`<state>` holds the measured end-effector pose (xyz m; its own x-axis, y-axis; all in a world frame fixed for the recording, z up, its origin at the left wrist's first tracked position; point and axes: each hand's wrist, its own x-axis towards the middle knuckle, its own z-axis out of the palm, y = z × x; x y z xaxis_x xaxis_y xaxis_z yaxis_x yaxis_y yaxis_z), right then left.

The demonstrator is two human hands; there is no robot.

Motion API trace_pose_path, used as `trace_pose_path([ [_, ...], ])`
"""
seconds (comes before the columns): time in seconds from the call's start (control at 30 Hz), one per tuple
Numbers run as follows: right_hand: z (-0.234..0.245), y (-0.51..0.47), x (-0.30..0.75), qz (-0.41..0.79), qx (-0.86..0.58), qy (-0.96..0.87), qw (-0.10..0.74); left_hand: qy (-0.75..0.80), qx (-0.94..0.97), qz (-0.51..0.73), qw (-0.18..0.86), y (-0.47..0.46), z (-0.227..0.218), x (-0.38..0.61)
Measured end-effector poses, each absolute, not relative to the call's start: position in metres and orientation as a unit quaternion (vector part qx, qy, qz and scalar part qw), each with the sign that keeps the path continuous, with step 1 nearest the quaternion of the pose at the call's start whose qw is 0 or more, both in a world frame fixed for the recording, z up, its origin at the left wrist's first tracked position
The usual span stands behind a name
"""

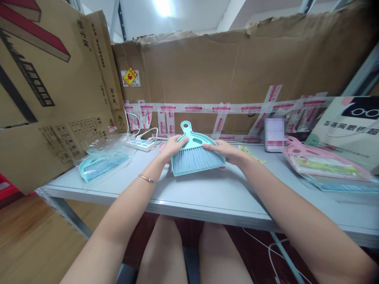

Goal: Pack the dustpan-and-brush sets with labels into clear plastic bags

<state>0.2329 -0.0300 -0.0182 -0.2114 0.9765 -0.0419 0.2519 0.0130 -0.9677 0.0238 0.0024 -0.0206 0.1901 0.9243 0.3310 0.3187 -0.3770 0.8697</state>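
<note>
A teal mini dustpan (192, 139) with a light blue brush (194, 159) laid in it sits on the grey table (207, 193), its ringed handle pointing away from me. My left hand (171, 146) grips the set's left edge, fingers curled over the brush top. On the other side my right hand (225, 150) holds the right edge, its fingers lying over the rim. Something pink shows just under the set's right corner.
A second teal brush set in a clear bag (102, 161) lies at the left. A white power strip (140, 144) with cables sits behind. Pink packaged sets (322, 163) and a paper bag (349, 126) stand at the right. Cardboard walls (207, 75) enclose the table.
</note>
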Motion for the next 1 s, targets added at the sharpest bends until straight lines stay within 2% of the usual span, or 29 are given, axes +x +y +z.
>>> trace_pose_path([
  [0.17, -0.019, -0.027, 0.228, 0.459, -0.540, -0.558, 0.432, 0.439, 0.660, 0.454, 0.408, 0.004, -0.023, 0.022],
  [0.33, -0.015, -0.024, 0.240, 0.424, -0.567, -0.573, 0.411, 0.412, 0.597, 0.432, 0.536, 0.004, -0.026, 0.024],
  [0.5, -0.015, -0.007, 0.312, 0.219, -0.696, -0.546, 0.413, 0.421, 0.578, 0.452, 0.533, 0.009, -0.026, 0.018],
  [0.6, -0.028, 0.002, 0.360, 0.146, -0.782, -0.497, 0.346, 0.421, 0.572, 0.458, 0.534, 0.010, -0.026, 0.017],
  [0.73, -0.047, 0.009, 0.384, 0.140, -0.819, -0.495, 0.255, 0.419, 0.570, 0.453, 0.542, 0.008, -0.025, 0.019],
  [1.0, -0.048, 0.018, 0.381, 0.161, -0.843, -0.475, 0.196, 0.420, 0.566, 0.453, 0.546, 0.008, -0.027, 0.021],
])
